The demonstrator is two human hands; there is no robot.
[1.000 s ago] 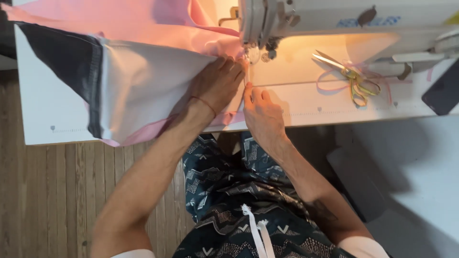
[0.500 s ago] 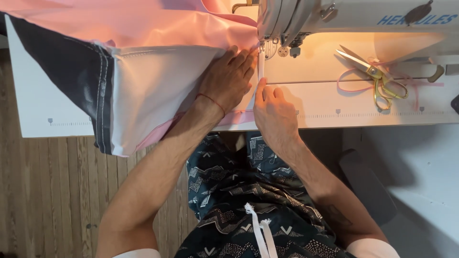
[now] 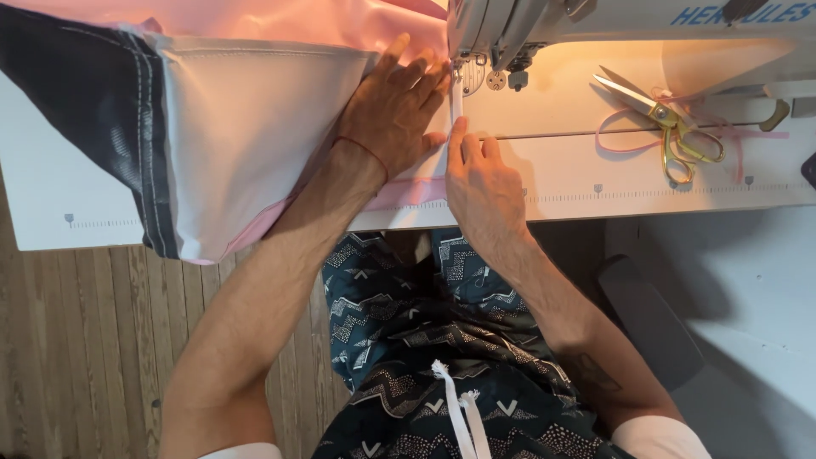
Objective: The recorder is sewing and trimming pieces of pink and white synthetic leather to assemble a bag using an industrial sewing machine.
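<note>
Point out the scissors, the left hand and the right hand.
scissors (image 3: pixel 671 127), head view, on the pivot above the gold handles.
left hand (image 3: pixel 391 110), head view, back of the hand.
right hand (image 3: pixel 478 183), head view, back of the hand.

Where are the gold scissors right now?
In the head view, the gold scissors lie on the white sewing table, to the right of the sewing machine's needle area and beyond the right hand, on a loop of pink ribbon.

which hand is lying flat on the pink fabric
The left hand lies spread flat on the pink fabric; the right hand only fingers the fabric's edge near the needle.
</note>
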